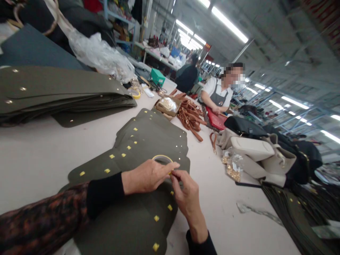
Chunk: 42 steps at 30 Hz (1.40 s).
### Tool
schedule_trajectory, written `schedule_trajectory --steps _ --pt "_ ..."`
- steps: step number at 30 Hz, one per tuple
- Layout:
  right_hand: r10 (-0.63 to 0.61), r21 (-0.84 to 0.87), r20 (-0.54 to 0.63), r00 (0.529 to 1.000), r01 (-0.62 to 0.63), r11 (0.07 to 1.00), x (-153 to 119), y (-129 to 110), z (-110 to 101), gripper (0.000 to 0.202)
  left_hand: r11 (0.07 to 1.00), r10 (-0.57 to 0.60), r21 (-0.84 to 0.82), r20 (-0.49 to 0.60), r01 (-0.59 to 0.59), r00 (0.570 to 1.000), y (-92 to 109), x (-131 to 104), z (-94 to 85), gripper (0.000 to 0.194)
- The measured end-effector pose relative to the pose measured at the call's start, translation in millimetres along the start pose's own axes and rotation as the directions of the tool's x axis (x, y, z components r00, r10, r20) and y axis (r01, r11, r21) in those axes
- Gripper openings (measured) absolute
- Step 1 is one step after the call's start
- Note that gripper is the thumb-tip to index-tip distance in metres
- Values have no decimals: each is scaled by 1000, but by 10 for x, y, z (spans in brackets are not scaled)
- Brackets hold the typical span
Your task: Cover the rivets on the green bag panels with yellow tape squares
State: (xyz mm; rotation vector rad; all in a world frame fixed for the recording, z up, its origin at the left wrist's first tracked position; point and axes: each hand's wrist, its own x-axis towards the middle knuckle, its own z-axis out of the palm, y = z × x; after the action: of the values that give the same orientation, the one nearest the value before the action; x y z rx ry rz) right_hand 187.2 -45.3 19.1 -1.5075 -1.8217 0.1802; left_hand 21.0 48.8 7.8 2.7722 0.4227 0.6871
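My left hand (147, 176) is closed around a roll of yellow tape (162, 157), which it holds above dark olive panels (138, 216). Against the roll's near right side, the fingers of my right hand (186, 193) are pinched together at the tape; whether a torn piece is between them is too small to tell. The panels lie overlapped in a fanned row on the pale table. Small yellow tape pieces (156, 218) are stuck on them near holes and edges. Part of the roll is hidden behind my left fingers.
A stack of olive panels with metal studs (63, 85) lies at the left. Brown straps (190, 113) and a box of gold hardware (167, 105) stand at the back. Cream bags (252, 147) and bagged hardware (233, 170) are at the right. A person (219, 92) works across the table.
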Motion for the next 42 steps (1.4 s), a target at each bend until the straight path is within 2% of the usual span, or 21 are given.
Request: schedule_trajectory --steps 3,5,8,10,12,14,16,18,19,21,24,28,34,39,42 --pt "-71 -65 -37 997 68 996 11 45 43 15 1000 -14 5 -14 14 1000 18 22 14 42" --pt "-110 -119 -65 992 102 988 5 59 55 15 998 -60 -12 -11 60 998 45 35 -1 29" --pt "-131 -188 -108 986 109 976 -30 43 65 15 991 -123 -50 2 123 992 78 59 -17 7" --pt "-108 -194 -129 986 82 978 -54 23 75 15 990 -129 -53 -3 129 992 87 83 -2 4" --pt "-7 -138 -161 987 -15 990 -60 18 79 14 993 -113 -22 -31 113 993 101 112 26 7" --pt "213 14 -185 959 -214 977 -48 57 65 13 997 -77 23 -78 79 994 129 139 53 10" --pt "477 230 -167 863 -436 870 -37 153 25 16 998 -36 53 -127 43 991 163 157 77 11" --pt "648 392 -83 757 -574 719 -53 286 -30 23 997 -20 72 -137 30 990 183 160 108 11" --pt "688 431 -27 725 -612 663 -74 354 -55 26 995 -23 91 -120 34 992 184 157 130 11" --pt "698 440 94 709 -659 610 -133 466 -90 31 988 -32 146 -51 39 998 168 142 190 10" --pt "666 368 167 727 -673 641 -210 556 -88 33 979 -28 205 49 17 998 129 120 290 7" --pt "622 196 135 771 -636 746 -196 577 -52 28 983 -41 184 85 25 996 113 108 357 4" --pt "463 -107 107 880 -452 885 -51 549 -35 20 987 -48 160 92 33 995 105 100 369 4" --pt "362 -343 133 923 -300 890 -21 547 -68 21 986 -52 162 90 37 995 96 92 371 5" --pt "315 -396 81 946 -259 881 -63 554 -164 25 983 -61 175 85 45 995 95 88 362 7"
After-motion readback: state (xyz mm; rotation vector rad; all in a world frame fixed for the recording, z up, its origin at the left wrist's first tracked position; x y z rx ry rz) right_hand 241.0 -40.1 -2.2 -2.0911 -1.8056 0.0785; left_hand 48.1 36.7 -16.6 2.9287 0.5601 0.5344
